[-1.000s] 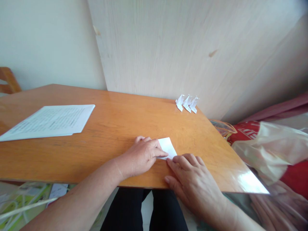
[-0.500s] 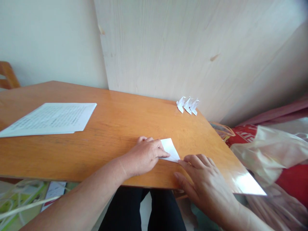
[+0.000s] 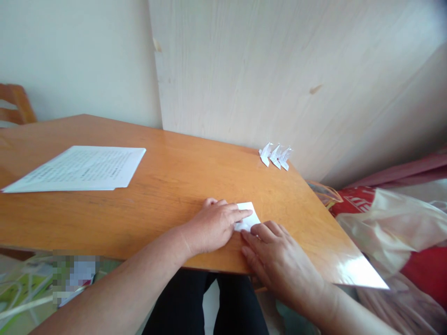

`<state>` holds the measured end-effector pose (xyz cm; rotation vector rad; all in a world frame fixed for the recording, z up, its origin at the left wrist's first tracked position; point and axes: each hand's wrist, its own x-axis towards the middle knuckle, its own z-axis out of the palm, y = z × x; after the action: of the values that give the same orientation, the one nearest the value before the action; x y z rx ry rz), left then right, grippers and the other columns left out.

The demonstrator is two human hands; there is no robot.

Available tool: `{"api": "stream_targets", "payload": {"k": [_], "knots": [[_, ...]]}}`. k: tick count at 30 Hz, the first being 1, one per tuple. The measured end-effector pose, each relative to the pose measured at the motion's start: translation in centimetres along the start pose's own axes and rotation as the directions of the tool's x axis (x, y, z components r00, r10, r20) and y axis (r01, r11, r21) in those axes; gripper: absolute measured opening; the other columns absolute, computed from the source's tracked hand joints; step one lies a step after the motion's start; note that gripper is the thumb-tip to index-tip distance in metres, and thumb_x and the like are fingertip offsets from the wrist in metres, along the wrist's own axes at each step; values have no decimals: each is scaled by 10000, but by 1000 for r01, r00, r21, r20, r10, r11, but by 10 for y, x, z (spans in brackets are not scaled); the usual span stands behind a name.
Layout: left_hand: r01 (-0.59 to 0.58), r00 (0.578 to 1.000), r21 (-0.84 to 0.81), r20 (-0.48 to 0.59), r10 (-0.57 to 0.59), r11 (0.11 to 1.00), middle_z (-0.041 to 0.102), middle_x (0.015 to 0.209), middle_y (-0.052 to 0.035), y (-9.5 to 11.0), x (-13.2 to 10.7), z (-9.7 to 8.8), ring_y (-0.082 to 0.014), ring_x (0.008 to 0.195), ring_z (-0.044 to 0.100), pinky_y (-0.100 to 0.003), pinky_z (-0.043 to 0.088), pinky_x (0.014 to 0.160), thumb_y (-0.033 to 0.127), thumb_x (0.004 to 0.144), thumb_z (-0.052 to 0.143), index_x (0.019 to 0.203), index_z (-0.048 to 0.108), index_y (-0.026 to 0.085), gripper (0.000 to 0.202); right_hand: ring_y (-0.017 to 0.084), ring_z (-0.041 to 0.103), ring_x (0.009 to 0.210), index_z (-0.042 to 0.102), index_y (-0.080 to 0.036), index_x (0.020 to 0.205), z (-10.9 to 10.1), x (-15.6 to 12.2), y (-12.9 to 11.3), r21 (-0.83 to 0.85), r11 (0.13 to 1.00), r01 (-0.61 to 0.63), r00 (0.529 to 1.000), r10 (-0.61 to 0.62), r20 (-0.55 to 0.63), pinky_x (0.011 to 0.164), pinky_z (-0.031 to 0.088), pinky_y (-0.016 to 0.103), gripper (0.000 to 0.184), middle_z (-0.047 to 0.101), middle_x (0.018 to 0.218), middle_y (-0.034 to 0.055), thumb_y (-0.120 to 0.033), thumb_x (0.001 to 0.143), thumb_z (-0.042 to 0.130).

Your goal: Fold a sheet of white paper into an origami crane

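Observation:
A small white folded paper (image 3: 248,214) lies near the front edge of the orange wooden table (image 3: 174,186). My left hand (image 3: 214,225) rests on it from the left, the forefinger stretched across the paper and pressing it down. My right hand (image 3: 275,258) comes from the right with its fingers flat, the fingertips on the paper's lower right corner. Most of the paper is hidden under both hands.
Three small folded white paper figures (image 3: 275,156) stand in a row at the table's far right edge by the pale wooden panel. A stack of printed sheets (image 3: 82,168) lies at the left. A red and clear plastic bag (image 3: 387,223) sits right of the table.
My right hand slid off to the right along the paper's edge, then came back onto it. My left forefinger has stretched farther across the paper, which shows less now.

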<state>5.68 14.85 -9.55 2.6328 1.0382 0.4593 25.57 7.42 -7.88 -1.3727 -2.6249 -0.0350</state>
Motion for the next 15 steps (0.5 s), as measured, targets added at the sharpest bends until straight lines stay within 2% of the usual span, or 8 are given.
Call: {"api": "stream_targets", "payload": {"k": [5, 8, 12, 15], "knots": [[-1, 1000, -11, -13, 0, 1000, 562, 1469, 39, -2, 0, 2, -230, 1200, 559, -403, 346, 975, 137, 927, 481, 1396, 537, 368, 526, 248, 576, 883, 665, -197, 987, 1, 5, -3, -43, 999, 17, 1000, -17, 3, 813, 542, 448, 128, 622, 927, 75, -248, 960, 551], [-8, 1000, -19, -5, 8, 1000, 558, 1474, 40, -1, 1, 1, -227, 1197, 561, -398, 351, 964, 159, 941, 477, 1403, 529, 375, 513, 252, 588, 926, 661, -185, 1054, 5, 8, -6, -56, 996, 62, 998, -63, -5, 848, 547, 444, 155, 629, 972, 90, -234, 958, 550], [1, 1000, -38, 0, -1, 999, 571, 1463, 27, -1, 0, -1, -229, 1199, 567, -406, 344, 972, 174, 955, 465, 1396, 538, 372, 488, 250, 586, 980, 640, -170, 1123, 7, 11, -6, 16, 998, 64, 998, -64, 14, 894, 541, 433, 199, 629, 1031, 104, -228, 965, 533], [10, 1000, -70, 21, -8, 998, 574, 1459, 26, -2, -1, -4, -220, 1214, 564, -397, 349, 988, 138, 941, 445, 1397, 536, 374, 521, 240, 581, 973, 651, -193, 1082, 4, 12, -6, 84, 996, 26, 999, -29, 36, 897, 532, 426, 178, 622, 1003, 85, -235, 979, 511]]}}
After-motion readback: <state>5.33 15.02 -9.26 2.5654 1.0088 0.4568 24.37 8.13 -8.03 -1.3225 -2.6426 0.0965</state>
